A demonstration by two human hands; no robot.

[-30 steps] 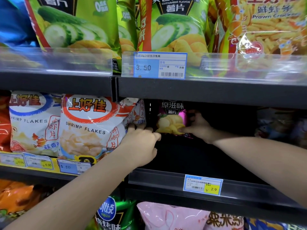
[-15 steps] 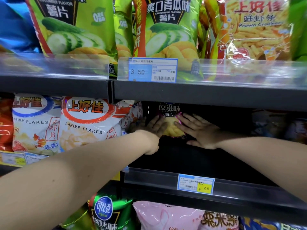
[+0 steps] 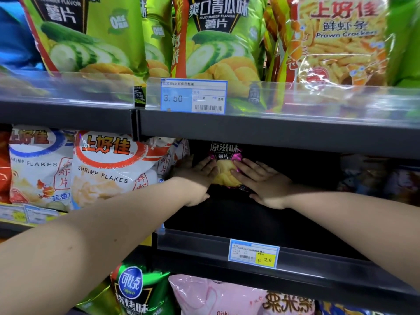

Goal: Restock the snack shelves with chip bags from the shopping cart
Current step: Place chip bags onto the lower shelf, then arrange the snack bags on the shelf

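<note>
The dark chip bag stands upright deep at the back of the middle shelf. Its long axis runs 12 to 6 o'clock, and its top sits just under the shelf above. Both hands are on it. The left hand lies flat with fingers straight and close together, touching the bag's left edge; from this hand the bag sits at 2 o'clock. The right hand is also flat, with fingers straight and slightly spread, and touches the right edge; the bag is at 10 o'clock from it. Neither hand curls round the bag. They bracket it between them and are about equally near.

The step looks like squaring the bag against the back, so a push should run straight away from the person and evenly from both sides, or the bag may twist. White shrimp flakes bags stand just beside the left hand at 9 o'clock. A price tag sits on the shelf's front rail at 6 o'clock from the bag.
</note>
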